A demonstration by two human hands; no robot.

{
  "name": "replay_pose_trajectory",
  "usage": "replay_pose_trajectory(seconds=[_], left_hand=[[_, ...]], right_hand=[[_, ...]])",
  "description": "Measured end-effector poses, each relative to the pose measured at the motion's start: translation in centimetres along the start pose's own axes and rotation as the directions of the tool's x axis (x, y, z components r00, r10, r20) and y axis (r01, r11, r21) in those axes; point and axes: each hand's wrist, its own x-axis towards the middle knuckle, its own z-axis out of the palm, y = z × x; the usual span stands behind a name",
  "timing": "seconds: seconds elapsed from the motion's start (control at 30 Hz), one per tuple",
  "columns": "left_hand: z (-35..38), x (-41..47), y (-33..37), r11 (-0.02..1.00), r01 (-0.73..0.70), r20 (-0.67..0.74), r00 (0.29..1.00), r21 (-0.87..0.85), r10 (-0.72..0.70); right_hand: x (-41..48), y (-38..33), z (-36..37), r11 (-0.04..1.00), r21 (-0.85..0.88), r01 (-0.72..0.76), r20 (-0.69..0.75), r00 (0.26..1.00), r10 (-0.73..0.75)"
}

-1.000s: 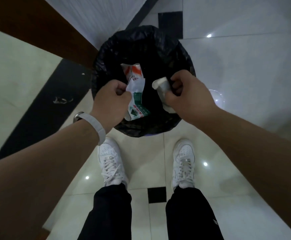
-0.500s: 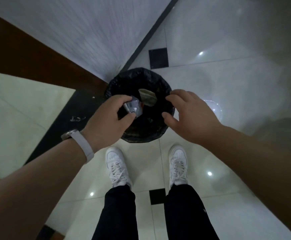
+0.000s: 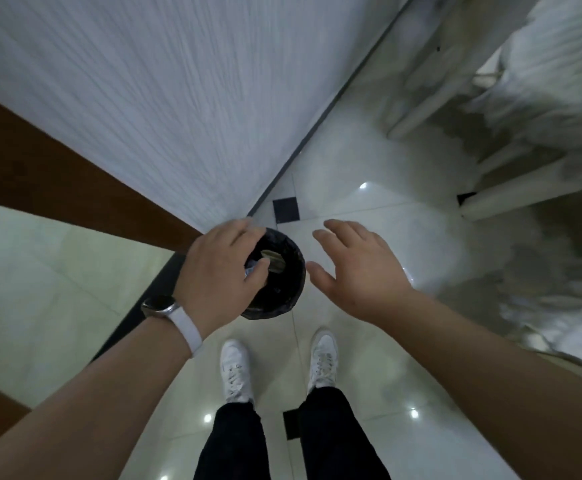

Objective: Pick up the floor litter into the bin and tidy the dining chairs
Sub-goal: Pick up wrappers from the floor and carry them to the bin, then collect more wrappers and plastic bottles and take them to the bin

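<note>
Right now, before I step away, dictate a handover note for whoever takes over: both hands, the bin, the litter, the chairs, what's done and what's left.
Left hand: over the round black bag-lined bin, fingers curled, apparently pinching a small pale crumpled scrap.
Right hand: open and empty, to the right of the bin, above the glossy tiled floor.
Done: a tan piece of litter lies inside the bin.
Left: drop the scrap into the bin, check the floor for more litter, then tidy the white-covered dining chairs, which are blurred at upper right.
</note>
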Motion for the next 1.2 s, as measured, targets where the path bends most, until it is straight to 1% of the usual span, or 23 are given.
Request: replay_pose_trajectory(seconds=[0.1,0.17,0.3,0.4,0.47,0.57,0.7,0.8,0.9,0.97,1.07,1.2], left_hand=[[-4.2,-1.2,2.9,0.994,-0.074,-0.054,0.996,0.077,0.078],[-6.6,-2.1,4.9,0.985,-0.134,-0.084,0.986,0.110,0.144],[-10.6,-4.0,8.5,0.954,-0.262,-0.098,0.956,0.143,0.277],[-13.0,-5.3,10.5,0.920,-0.364,-0.119,0.917,0.148,0.381],[-14.2,-5.9,11.5,0.877,-0.457,-0.122,0.872,0.147,0.474],[-15.1,-6.4,13.2,0.783,-0.593,-0.087,0.784,0.190,0.615],[-15.4,-6.6,17.3,0.679,-0.709,-0.058,0.682,0.193,0.729],[-15.2,-7.3,21.8,0.587,-0.788,-0.057,0.587,0.186,0.807],[-14.4,-8.9,26.1,0.501,-0.848,-0.075,0.496,0.172,0.865],[-13.6,-10.1,28.9,0.455,-0.874,-0.073,0.449,0.170,0.890],[-12.2,-12.8,33.3,0.409,-0.893,-0.026,0.412,0.185,0.911],[-9.1,-17.9,40.3,0.347,-0.923,0.021,0.355,0.168,0.935]], right_hand=[[-2.9,-1.1,-4.5,0.998,-0.054,0.028,-0.054,0.998,-0.031],[-5.0,-1.7,-7.3,0.997,-0.078,0.022,-0.094,0.995,-0.029],[-10.0,-3.0,-11.6,0.989,-0.128,-0.077,-0.158,0.986,0.056],[-14.0,-4.3,-13.7,0.973,-0.162,-0.165,-0.231,0.965,0.126],[-16.7,-5.0,-14.8,0.959,-0.163,-0.233,-0.265,0.946,0.185],[-20.5,-5.6,-16.2,0.930,-0.151,-0.336,-0.315,0.908,0.277],[-25.5,-5.6,-18.2,0.894,-0.117,-0.433,-0.432,0.832,0.347],[-29.8,-5.1,-19.1,0.866,-0.095,-0.491,-0.475,0.787,0.394],[-34.6,-4.2,-19.3,0.825,-0.066,-0.561,-0.511,0.730,0.455],[-37.8,-3.3,-19.2,0.801,-0.039,-0.597,-0.541,0.686,0.486],[-43.1,-2.0,-18.6,0.765,-0.013,-0.644,-0.558,0.640,0.528],[-51.9,-0.6,-17.3,0.688,0.041,-0.725,-0.607,0.529,0.593]])
